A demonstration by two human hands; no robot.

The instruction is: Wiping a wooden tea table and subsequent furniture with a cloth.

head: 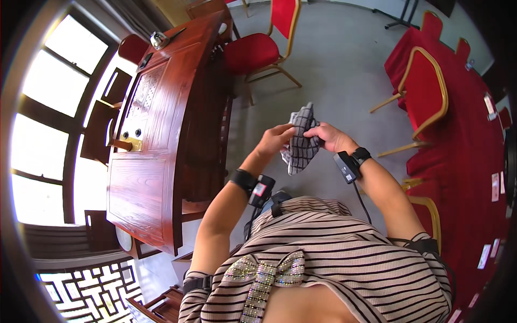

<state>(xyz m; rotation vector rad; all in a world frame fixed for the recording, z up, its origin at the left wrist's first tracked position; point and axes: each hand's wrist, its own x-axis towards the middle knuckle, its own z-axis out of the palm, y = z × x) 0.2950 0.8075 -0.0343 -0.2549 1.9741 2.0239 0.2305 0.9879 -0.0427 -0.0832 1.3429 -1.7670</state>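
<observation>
A grey and white cloth with a dark check pattern point(302, 142) hangs folded between my two hands, in front of my body and above the grey floor. My left hand point(276, 140) grips its left side, fingertips on the upper part of the folds. On the opposite side my right hand point(326, 136) pinches the cloth, with the thumb on top and the other fingers partly hidden behind it. Each wrist wears a black strap with a small black box.
A dark red wooden tea table point(141, 177) stands to the left, bearing a metal kettle point(159, 40). Beyond it is a red chair with a gold frame point(254, 52). To the right, more red chairs point(424, 93) stand against a table under red cloth point(460, 169).
</observation>
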